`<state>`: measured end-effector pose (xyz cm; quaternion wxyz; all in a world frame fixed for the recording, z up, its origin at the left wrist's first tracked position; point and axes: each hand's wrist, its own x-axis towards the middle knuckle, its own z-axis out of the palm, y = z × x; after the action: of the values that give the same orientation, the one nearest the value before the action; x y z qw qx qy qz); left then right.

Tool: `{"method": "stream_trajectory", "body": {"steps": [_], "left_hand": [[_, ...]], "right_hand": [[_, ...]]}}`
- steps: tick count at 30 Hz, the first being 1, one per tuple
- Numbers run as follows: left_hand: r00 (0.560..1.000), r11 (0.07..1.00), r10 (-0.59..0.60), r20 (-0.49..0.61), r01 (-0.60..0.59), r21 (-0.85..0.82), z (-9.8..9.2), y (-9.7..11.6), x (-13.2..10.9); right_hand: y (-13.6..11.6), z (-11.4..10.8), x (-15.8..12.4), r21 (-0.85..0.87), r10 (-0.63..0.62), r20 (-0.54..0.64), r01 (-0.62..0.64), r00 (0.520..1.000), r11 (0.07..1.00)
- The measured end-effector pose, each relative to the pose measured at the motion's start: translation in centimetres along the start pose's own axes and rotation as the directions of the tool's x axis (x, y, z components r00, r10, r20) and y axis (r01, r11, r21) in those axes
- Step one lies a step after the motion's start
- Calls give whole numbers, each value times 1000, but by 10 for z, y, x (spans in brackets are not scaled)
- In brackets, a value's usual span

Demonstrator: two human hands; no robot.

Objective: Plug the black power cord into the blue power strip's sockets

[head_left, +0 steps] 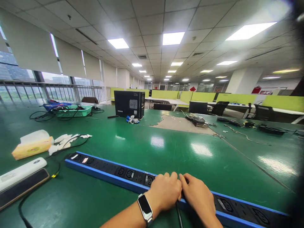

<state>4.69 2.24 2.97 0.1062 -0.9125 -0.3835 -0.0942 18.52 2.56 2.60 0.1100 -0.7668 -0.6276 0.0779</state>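
A long blue-and-black power strip (114, 171) with several sockets lies slantwise across the green table in front of me. Over its middle, my left hand (165, 191) is closed, a smartwatch on its wrist. A black cable (180, 217) comes out below the fingers and runs toward me. My right hand (199, 196) is beside it, thumb and fingers pinched together at the same spot, against a dark part of the cable. The cable's end is hidden between both hands. Sockets show on the strip to either side of them.
At left lie a tissue pack (33, 145), crumpled tissues (64, 141), a phone (23, 186) and a white device (22, 172). Farther back are a green basket (83, 111) with cables, a black computer case (128, 104), blue-white gloves (132, 119) and loose parts (198, 120).
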Motion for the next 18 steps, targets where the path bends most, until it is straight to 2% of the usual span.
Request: {"method": "stream_trajectory", "body": {"steps": [5,8,13,18], "left_hand": [[1000,1000,-4,21,5,-21,-4,-2,2],[1000,999,-15,-15,14,-42,0,-2,-2],[982,972,-154,-107,131,-194,8,-5,-12],[978,947,-172,-113,133,-294,7,-8,-15]], "right_hand": [[1,1,1,24,0,2,0,1000,1000],[1,1,0,3,-1,-12,1,1000,1000],[0,0,-3,-17,-5,-13,5,1000,1000],[1,2,-2,-12,-7,-16,7,1000,1000]]}}
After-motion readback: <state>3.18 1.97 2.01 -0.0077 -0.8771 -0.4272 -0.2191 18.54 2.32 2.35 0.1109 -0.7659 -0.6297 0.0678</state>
